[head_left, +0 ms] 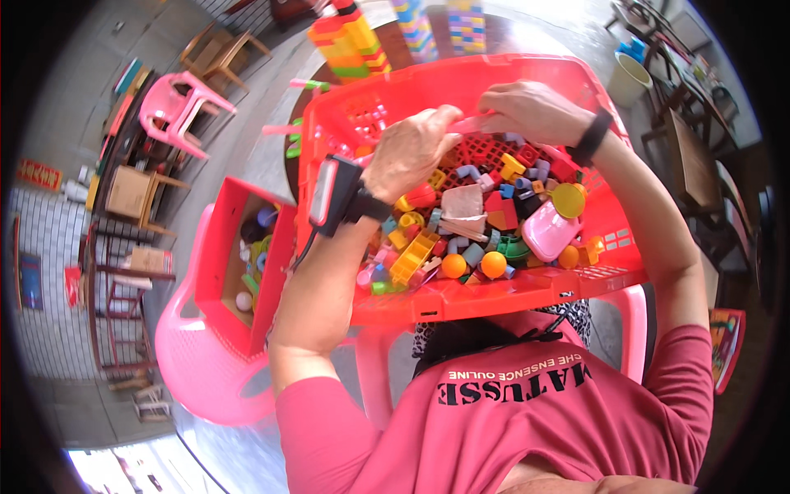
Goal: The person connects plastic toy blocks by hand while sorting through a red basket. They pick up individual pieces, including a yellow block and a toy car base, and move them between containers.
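So I've got both hands up over the far half of the red basket (pixel 494 309), and the toys (pixel 502 210) are heaped in it below them, mostly on the near side of the fingers. Closest stuff under the hands is a red grid piece (pixel 485 151), with the orange balls (pixel 494 264), the pink tray (pixel 552 232) and the yellow disc (pixel 568 200) sitting nearer the body. The left hand (pixel 418 146) is curled, fingers pointing off to the right, and the right hand (pixel 531 111) is curled too, fingers pointing left, so the tips come close to meeting in the middle. There's a pinkish blur right between them, and honestly I can't tell if either hand is pinching a piece there or how far apart the fingers and thumbs are. Backs of both hands face up at my camera. Left forearm slants up and to the right from the lower edge, with a boxy device (pixel 329 193) strapped at the wrist; right elbow is out wide, forearm angling up and left, black band (pixel 592 137) on that wrist. Past the basket I see some block towers (pixel 414 29), and off to the left there's a red box (pixel 222 276) of toys on a pink chair (pixel 197 362).
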Motion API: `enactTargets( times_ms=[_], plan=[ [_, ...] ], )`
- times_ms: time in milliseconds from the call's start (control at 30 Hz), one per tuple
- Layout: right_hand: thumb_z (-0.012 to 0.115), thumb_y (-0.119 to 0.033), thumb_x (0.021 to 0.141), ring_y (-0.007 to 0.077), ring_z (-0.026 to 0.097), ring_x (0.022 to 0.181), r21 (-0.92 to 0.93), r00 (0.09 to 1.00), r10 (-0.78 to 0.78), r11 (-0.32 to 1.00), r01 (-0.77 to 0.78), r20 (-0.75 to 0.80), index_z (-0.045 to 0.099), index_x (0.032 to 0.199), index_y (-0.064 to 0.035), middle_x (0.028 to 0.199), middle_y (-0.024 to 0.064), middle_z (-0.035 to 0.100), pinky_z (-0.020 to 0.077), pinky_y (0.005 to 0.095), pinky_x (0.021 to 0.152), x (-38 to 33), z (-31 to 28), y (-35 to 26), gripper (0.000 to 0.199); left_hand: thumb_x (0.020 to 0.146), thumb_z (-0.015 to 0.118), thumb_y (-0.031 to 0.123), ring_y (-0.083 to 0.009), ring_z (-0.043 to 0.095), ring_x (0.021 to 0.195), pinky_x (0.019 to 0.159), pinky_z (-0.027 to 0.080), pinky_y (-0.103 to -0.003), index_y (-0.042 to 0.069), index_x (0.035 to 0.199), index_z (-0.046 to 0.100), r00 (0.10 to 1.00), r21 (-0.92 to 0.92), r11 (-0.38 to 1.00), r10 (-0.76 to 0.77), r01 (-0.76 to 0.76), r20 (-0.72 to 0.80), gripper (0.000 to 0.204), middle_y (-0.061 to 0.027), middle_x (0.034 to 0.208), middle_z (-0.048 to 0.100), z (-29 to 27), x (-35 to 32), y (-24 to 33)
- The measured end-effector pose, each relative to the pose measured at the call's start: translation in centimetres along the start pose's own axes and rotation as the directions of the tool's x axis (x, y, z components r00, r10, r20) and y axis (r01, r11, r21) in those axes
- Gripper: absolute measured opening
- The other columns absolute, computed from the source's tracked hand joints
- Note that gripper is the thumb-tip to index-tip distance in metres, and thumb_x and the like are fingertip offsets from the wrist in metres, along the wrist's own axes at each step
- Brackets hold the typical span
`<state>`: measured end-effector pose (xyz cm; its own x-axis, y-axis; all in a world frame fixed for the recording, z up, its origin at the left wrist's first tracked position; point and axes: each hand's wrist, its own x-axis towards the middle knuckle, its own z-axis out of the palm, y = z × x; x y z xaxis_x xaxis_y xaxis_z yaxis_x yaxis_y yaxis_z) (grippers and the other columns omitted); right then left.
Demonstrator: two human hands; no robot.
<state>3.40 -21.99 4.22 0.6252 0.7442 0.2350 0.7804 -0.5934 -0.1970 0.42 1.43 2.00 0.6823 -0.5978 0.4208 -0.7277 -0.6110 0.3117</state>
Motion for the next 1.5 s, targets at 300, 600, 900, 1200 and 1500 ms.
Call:
enactTargets(
  times_ms=[300,600,900,1200,1500],
  plan=[
    [0.057,-0.029,0.090,0.0331,0.054,0.108,-0.165,0.830,0.198,0.931,-0.325,-0.521,0.053,0.122,-0.0116,0.119,0.0134,0.055,0.0441,0.0463,0.087,-1.2,-2.3,7.1,0.036,0.085,0.062,0.023,-0.0309,0.064,0.086,0.073,0.051,-0.044,0.010,0.102,0.063,0.966,0.258,0.933,-0.258,0.251,-0.005,0.022,-0.0120,0.089,0.063,-0.3,-0.7,-3.2],
    [0.063,-0.029,0.083,0.0376,0.052,0.113,-0.299,0.826,0.530,0.771,-0.563,-0.190,0.049,0.125,-0.0105,0.116,0.0200,0.054,0.0441,0.0470,0.094,-2.6,0.8,10.2,0.048,0.078,0.065,0.020,-0.0302,0.064,0.085,0.073,0.051,-0.043,0.009,0.094,0.063,0.953,0.314,0.904,-0.302,0.289,-0.008,0.019,-0.0101,0.087,0.062,0.6,-1.1,-4.6],
    [0.063,-0.021,0.077,0.0406,0.051,0.112,-0.287,0.821,0.536,0.769,-0.571,-0.199,0.049,0.122,-0.0087,0.115,0.0224,0.053,0.0456,0.0466,0.092,-2.2,0.4,8.9,0.048,0.077,0.064,0.008,-0.0350,0.061,0.091,0.077,0.050,-0.044,0.006,0.101,0.063,0.965,0.183,0.957,-0.192,0.224,-0.178,0.023,-0.0158,0.093,0.059,-0.7,-0.9,-5.3],
    [0.062,-0.018,0.079,0.0396,0.052,0.108,-0.299,0.833,0.492,0.780,-0.550,-0.253,0.049,0.118,-0.0070,0.112,0.0207,0.052,0.0440,0.0456,0.091,-2.4,1.1,9.1,0.043,0.096,0.052,0.016,-0.0088,0.059,0.063,0.056,0.051,-0.022,0.002,0.118,0.055,0.775,-0.662,0.550,-0.628,0.509,0.075,0.026,-0.0035,0.084,0.063,-2.6,-0.5,-6.8],
    [0.060,-0.016,0.077,0.0403,0.052,0.111,-0.283,0.831,0.482,0.786,-0.550,-0.279,0.052,0.119,-0.0055,0.118,0.0222,0.054,0.0463,0.0468,0.092,-2.4,0.9,9.3,0.044,0.089,0.058,0.002,-0.0101,0.061,0.067,0.055,0.054,-0.023,0.000,0.121,0.049,0.786,-0.740,0.484,-0.611,0.467,0.096,0.033,-0.0079,0.090,0.062,-2.9,-1.0,-7.1]
  ],
)
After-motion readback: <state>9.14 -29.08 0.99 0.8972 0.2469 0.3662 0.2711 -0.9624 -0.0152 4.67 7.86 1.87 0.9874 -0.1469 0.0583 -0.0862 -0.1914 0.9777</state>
